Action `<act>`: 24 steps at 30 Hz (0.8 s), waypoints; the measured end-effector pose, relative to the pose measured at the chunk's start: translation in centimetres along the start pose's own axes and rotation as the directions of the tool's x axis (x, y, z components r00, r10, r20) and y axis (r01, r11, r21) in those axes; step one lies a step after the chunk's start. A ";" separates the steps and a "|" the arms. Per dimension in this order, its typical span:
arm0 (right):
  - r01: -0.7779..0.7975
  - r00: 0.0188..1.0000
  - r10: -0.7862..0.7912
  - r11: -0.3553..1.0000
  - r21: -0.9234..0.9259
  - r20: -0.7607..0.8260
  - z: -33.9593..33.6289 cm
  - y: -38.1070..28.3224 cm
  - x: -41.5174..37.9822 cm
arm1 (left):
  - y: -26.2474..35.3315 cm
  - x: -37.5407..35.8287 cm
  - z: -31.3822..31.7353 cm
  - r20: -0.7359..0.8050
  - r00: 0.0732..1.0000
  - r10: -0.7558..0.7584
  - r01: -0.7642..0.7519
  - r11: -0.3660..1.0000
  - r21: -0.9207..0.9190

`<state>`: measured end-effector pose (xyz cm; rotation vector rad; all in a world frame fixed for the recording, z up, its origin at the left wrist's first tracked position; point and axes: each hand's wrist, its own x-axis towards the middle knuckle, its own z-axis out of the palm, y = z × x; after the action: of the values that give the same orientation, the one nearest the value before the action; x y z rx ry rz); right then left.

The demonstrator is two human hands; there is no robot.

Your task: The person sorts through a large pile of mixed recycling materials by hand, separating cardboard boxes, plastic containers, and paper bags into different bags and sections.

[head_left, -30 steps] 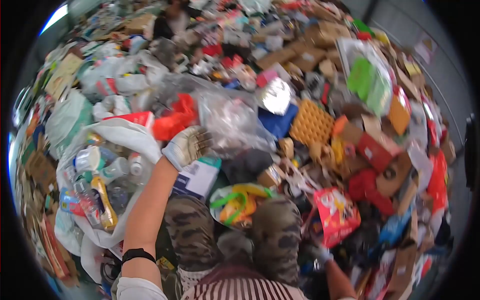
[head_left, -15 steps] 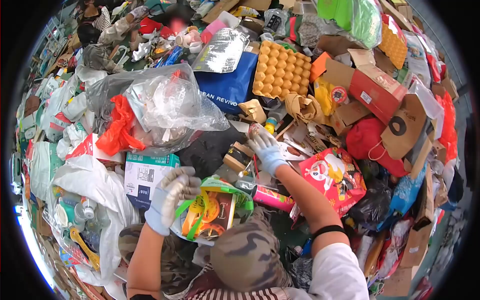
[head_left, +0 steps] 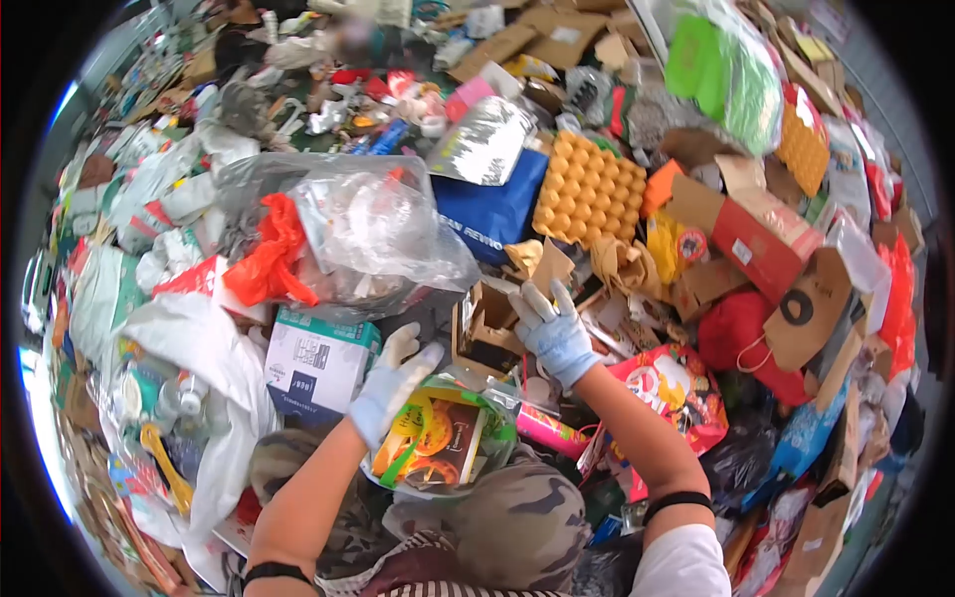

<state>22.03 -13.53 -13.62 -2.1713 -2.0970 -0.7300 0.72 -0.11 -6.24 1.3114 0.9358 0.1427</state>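
Note:
My left hand (head_left: 398,383), in a pale blue and white glove, is beside a clear bag with green handles. Its fingers are apart and hold nothing I can see. Inside that bag (head_left: 497,438) is a yellow printed box (head_left: 435,435) with food pictures. My right hand (head_left: 555,336), gloved the same way, lies at the right edge of a small brown cardboard box (head_left: 485,333). The box is open, with its dark inside showing and a flap raised. The right fingers are stretched and spread; the thumb is hard to see. A pink tube-shaped pack (head_left: 549,430) lies below that hand.
Mixed waste surrounds me. Clear plastic bags (head_left: 383,229), a red bag (head_left: 274,261), a blue bag (head_left: 502,204), an egg tray (head_left: 589,189) and a red carton (head_left: 764,249) lie ahead. A white and teal box (head_left: 316,363) is at left, a red printed bag (head_left: 676,398) at right.
The small cardboard box has turned and now shows its open inside. My right hand has moved down to its edge. My left hand has shifted right, over the green-handled bag's side.

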 end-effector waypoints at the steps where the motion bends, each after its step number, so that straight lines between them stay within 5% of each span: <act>1: 0.067 0.998 -0.067 0.997 -0.030 -0.007 -1.7 -0.4 0.8 | 0.8 -0.4 -0.1 -0.041 0.991 -0.125 0.120 0.986 -0.112; 2: 0.133 0.991 -0.134 0.989 -0.063 -0.010 -3.3 -0.8 1.7 | -0.3 0.7 -0.8 0.004 0.980 -0.200 0.197 0.961 -0.197; 4: 0.256 0.964 -0.264 0.944 -0.209 -0.014 -6.5 -1.9 3.1 | -4.7 4.2 -1.6 0.188 0.981 0.054 0.041 0.883 -0.467; 6: 0.295 0.948 -0.318 0.894 -0.338 -0.012 -8.9 -3.6 3.6 | -1.3 1.7 -1.5 0.219 0.974 0.061 0.049 0.884 -0.464; 7: 0.336 0.940 -0.304 0.901 -0.274 0.153 -9.7 -4.0 3.6 | -0.1 0.8 -1.4 0.266 0.963 0.044 0.080 0.896 -0.437; 8: 0.340 0.939 -0.309 0.896 -0.285 0.151 -10.8 -4.5 3.6 | -0.4 0.6 -1.3 0.264 0.963 0.057 0.069 0.894 -0.443; 10: 0.227 0.832 -0.227 0.972 0.063 0.505 -13.8 -5.1 4.0 | -1.6 1.4 -1.2 -0.020 0.948 0.319 -0.318 0.936 -0.148; 11: 0.006 0.791 -0.157 0.968 0.250 0.591 -15.7 -5.5 4.2 | -2.3 1.4 -1.5 -0.117 0.848 0.517 -0.489 0.849 0.201; 12: -0.006 0.791 -0.140 0.971 0.238 0.595 -15.5 -5.7 3.9 | -0.8 -0.6 -1.6 -0.117 0.793 0.598 -0.484 0.735 0.475; 13: -0.267 0.921 0.074 0.834 0.483 0.381 -14.7 -5.9 3.4 | -0.5 -1.4 -1.8 -0.073 0.759 0.647 -0.530 0.679 0.507; 14: -0.388 0.910 0.361 0.569 0.725 0.204 -14.5 -6.0 2.9 | -0.5 -1.9 -1.9 -0.025 0.721 0.692 -0.575 0.618 0.536; 16: -0.239 0.917 0.367 0.821 0.519 -0.157 -16.4 -4.6 3.8 | -1.8 -1.7 -1.8 0.017 0.682 0.731 -0.664 0.610 0.432; 18: -0.301 0.922 0.381 0.811 0.502 -0.063 -16.5 -3.9 4.1 | -2.0 -2.1 -1.8 0.031 0.644 0.764 -0.730 0.603 0.322; 20: -0.293 0.951 0.298 0.773 0.562 0.087 -15.9 -3.7 4.8 | -1.2 -3.6 -2.3 0.242 0.678 0.694 -0.735 0.641 0.220; 22: -0.365 0.920 0.176 0.713 0.599 0.351 -14.8 -4.5 5.3 | 0.1 -4.9 -2.8 0.338 0.697 0.633 -0.717 0.591 0.371; 24: -0.367 0.913 0.206 0.794 0.484 0.353 -14.5 -5.6 6.1 | -0.6 -4.2 -3.2 0.262 0.730 0.631 -0.669 0.580 0.465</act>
<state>12.20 -12.30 -0.21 -2.2540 -1.7032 0.2076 -4.33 -0.30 -4.47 2.1500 0.3756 0.4317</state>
